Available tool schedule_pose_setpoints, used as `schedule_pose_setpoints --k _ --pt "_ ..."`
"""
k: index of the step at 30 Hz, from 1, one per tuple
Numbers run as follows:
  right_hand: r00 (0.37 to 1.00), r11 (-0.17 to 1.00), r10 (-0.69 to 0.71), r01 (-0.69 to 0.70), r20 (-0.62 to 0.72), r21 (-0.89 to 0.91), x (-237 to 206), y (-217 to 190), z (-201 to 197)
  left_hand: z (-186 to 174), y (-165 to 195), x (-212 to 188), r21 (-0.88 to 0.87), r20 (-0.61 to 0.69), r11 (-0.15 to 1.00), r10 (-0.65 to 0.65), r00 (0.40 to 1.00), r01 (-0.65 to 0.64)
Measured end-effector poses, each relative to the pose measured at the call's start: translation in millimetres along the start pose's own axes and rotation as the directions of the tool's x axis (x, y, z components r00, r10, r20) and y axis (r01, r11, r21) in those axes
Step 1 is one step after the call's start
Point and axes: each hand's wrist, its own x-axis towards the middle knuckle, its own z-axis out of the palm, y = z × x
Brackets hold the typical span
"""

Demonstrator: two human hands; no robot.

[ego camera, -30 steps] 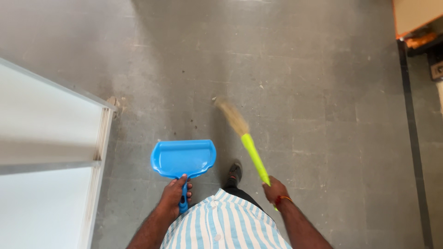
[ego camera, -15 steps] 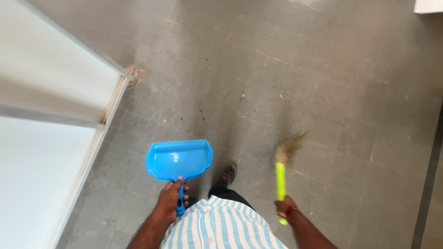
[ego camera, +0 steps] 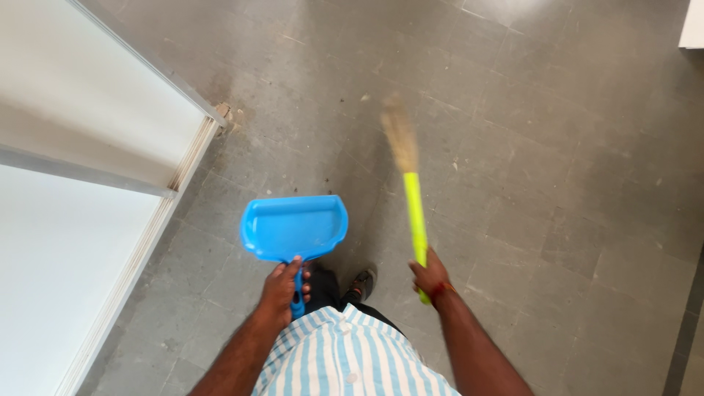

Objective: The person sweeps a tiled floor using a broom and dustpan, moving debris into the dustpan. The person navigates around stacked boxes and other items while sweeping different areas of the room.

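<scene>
Just the one head view here, looking straight down at a grey tiled floor (ego camera: 557,183), so I'll place everything off the blue dustpan (ego camera: 294,227).

The dustpan is held level above the floor with its open mouth pointing away from the person. The left hand (ego camera: 282,290) is wrapped tight round its handle at the near end, fingers (ego camera: 304,277) curled over the top, so that's a full closed grip on the dustpan.

Off to the right of the dustpan, well apart from it, is a hand broom (ego camera: 409,183) with a bright yellow-green handle and a straw-coloured bristle head. The bristles are blurred, sitting farther out than the dustpan's mouth; can't tell if they're touching the floor. The right hand (ego camera: 431,275) is closed round the lower end of the broom handle, about level with the dustpan's handle, with a red band at the wrist.

Below the dustpan there's a blue and white striped shirt (ego camera: 352,356) and a dark shoe (ego camera: 363,282) just to the lower right of it.

Left of the dustpan stands a white panel with a metal frame (ego camera: 110,139), its corner meeting the floor up and to the left. A few dark specks lie on the floor just beyond the dustpan's mouth.
</scene>
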Motion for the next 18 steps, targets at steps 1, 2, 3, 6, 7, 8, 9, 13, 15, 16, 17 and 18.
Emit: schedule_pose_setpoints --k 1,2,3,6,7,8,9,13,15,16,17,18 --pt "0.999 1.0 0.014 -0.015 -0.038 -0.025 -3 14 -4 3 2 3 -0.005 0.015 1.0 -0.008 1.0 0.008" --pt "0.997 0.998 0.028 -0.032 -0.078 -0.047 -6 32 -9 4 4 7 -0.008 0.031 1.0 -0.016 0.999 0.016" --pt "0.993 0.992 0.051 -0.063 -0.109 -0.111 -9 49 -12 4 5 10 0.002 0.036 1.0 -0.03 0.999 0.03" --pt "0.966 0.936 -0.144 0.063 -0.216 -0.346 -21 95 -26 6 15 26 0.029 0.05 0.997 -0.067 0.997 0.065" --pt "0.983 0.945 -0.011 -0.05 -0.184 -0.323 -19 101 -26 6 19 30 0.033 0.047 0.997 -0.078 0.996 0.076" --pt "0.982 0.939 0.122 -0.162 -0.147 -0.304 -22 107 -24 6 24 35 0.037 0.042 0.996 -0.089 0.995 0.087" --pt "0.962 0.917 0.254 -0.273 -0.104 -0.29 -23 109 -22 6 31 41 0.036 0.041 0.996 -0.079 0.996 0.078" --pt "0.904 0.909 0.389 -0.344 0.179 -0.236 -8 78 12 -2 63 62 0.011 0.008 1.0 -0.028 1.0 0.028" --pt "0.92 0.876 0.302 -0.166 0.248 -0.453 6 47 39 -8 82 70 -0.025 -0.003 1.0 0.0 1.0 0.0" --pt "0.935 0.835 0.217 -0.03 0.28 -0.549 12 30 51 -11 92 74 -0.048 -0.001 0.999 0.01 1.0 -0.01" --pt "0.941 0.849 0.134 0.052 0.31 -0.525 19 10 63 -15 102 77 -0.073 0.0 0.997 0.024 1.0 -0.024" --pt "0.94 0.856 0.048 0.136 0.338 -0.5 26 -14 76 -19 111 79 -0.07 -0.017 0.997 0.029 0.999 -0.03"
